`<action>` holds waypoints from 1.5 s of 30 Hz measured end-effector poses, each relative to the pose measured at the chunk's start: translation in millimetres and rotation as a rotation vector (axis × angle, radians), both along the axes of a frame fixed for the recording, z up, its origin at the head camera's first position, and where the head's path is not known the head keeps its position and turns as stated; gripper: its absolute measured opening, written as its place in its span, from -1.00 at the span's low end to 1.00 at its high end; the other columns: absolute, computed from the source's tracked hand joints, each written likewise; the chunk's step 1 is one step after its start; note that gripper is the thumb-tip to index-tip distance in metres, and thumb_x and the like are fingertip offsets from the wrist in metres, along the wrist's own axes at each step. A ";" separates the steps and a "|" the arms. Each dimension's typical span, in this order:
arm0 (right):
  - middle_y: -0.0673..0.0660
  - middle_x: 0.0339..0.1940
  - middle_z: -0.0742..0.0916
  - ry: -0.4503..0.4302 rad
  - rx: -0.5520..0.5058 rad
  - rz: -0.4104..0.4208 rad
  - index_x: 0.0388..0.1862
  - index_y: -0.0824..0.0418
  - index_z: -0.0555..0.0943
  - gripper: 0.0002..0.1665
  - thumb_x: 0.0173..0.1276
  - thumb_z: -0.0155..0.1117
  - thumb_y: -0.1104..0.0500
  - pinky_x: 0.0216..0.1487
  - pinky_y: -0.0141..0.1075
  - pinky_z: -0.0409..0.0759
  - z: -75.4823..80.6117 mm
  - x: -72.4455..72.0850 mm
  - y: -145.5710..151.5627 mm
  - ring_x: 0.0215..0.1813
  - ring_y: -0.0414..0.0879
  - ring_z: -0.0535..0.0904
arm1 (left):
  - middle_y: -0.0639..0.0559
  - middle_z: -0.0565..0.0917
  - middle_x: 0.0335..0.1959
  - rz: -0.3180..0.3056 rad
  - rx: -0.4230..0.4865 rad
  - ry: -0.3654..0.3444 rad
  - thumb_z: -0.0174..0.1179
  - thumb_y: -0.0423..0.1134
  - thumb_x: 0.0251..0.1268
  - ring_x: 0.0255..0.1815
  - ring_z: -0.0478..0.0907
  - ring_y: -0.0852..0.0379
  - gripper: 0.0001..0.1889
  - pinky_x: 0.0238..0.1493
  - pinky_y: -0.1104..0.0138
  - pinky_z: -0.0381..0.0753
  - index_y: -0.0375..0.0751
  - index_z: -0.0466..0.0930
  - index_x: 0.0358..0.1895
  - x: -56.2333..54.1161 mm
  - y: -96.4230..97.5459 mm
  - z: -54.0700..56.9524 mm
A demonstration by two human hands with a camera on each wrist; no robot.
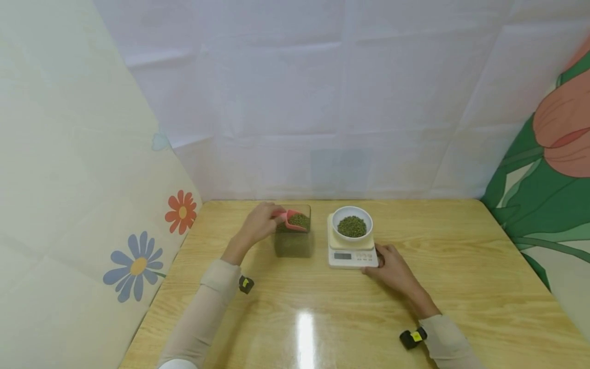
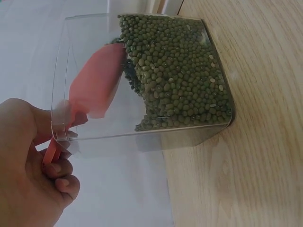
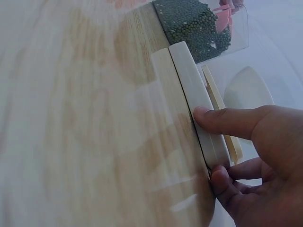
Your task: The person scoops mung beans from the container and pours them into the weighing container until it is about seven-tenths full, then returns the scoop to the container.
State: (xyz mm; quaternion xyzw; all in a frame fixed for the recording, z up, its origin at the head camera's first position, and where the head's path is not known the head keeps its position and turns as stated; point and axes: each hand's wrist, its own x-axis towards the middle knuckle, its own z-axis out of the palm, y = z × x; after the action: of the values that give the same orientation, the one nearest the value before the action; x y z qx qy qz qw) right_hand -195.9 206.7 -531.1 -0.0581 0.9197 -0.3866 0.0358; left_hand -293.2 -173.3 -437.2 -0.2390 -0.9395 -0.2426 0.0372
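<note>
My left hand [image 1: 261, 221] grips the handle of a pink scoop [image 2: 97, 80] at the rim of a clear square container [image 1: 293, 247]. Green mung beans [image 2: 175, 71] fill the container's lower part, and the scoop's front edge dips into them. In the head view, beans lie in the scoop. Beside the container, a white kitchen scale [image 1: 354, 258] carries a white bowl [image 1: 352, 210] with a heap of mung beans [image 1: 352, 227]. My right hand [image 1: 393, 267] holds the scale's front right corner, thumb on its front side and fingers around the right side.
Both things stand on a wood-grain table [image 1: 286, 297] towards its back edge. Behind it hangs a white creased cloth [image 1: 276, 102]. Flower-printed sheets [image 1: 69, 205] flank the table left and right. Black wrist cameras [image 1: 246, 284] sit at both cuffs.
</note>
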 end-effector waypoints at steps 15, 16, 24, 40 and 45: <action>0.46 0.22 0.56 -0.007 -0.007 -0.004 0.56 0.54 0.33 0.09 0.26 0.62 0.01 0.07 -0.15 0.54 -0.9 -0.3 1.1 0.10 0.15 0.54 | -0.13 0.81 -0.02 0.016 0.032 -0.017 0.20 -0.17 0.57 0.03 0.68 -0.11 -0.73 0.20 -0.05 0.66 -0.22 0.80 0.07 1.5 -1.4 1.9; 0.46 0.23 0.56 -0.006 -0.007 -0.004 0.56 0.54 0.33 0.09 0.26 0.63 0.01 0.08 -0.14 0.54 -1.0 -0.2 1.1 0.10 0.16 0.54 | -0.13 0.81 -0.01 0.014 0.034 -0.015 0.20 -0.18 0.57 0.05 0.68 -0.12 -0.73 0.22 -0.05 0.65 -0.22 0.80 0.07 1.8 -1.5 1.9; 0.46 0.22 0.56 -0.011 -0.005 -0.008 0.56 0.54 0.33 0.08 0.27 0.63 0.02 0.05 -0.17 0.52 1.8 0.9 1.1 0.08 0.15 0.54 | -0.16 0.80 0.07 0.022 0.077 -0.014 0.21 -0.21 0.55 0.18 0.66 -0.20 -0.73 0.34 -0.13 0.59 -0.24 0.79 0.10 4.0 -2.8 2.9; 0.48 0.23 0.57 0.007 -0.003 -0.007 0.56 0.54 0.33 0.09 0.26 0.63 0.01 0.01 -0.20 0.52 2.1 0.9 0.4 0.06 0.14 0.54 | -0.13 0.80 0.08 0.027 0.150 -0.043 0.19 -0.15 0.62 0.10 0.70 -0.13 -0.70 0.20 -0.08 0.69 -0.22 0.77 0.16 4.9 -6.4 1.4; 0.47 0.22 0.57 0.012 -0.006 -0.005 0.56 0.54 0.33 0.08 0.26 0.63 0.02 -0.02 -0.21 0.50 1.6 0.8 -0.1 0.04 0.13 0.53 | -0.16 0.77 0.13 0.046 0.157 -0.050 0.19 -0.14 0.62 0.13 0.67 -0.15 -0.68 0.24 -0.09 0.66 -0.23 0.74 0.21 5.6 -9.5 0.8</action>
State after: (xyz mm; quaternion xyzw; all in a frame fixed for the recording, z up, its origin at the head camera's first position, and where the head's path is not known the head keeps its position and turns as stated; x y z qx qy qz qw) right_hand -195.1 206.6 -529.5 -0.0584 0.9189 -0.3892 0.0290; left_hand -287.6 -182.9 -436.4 -0.2074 -0.9235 -0.3204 0.0381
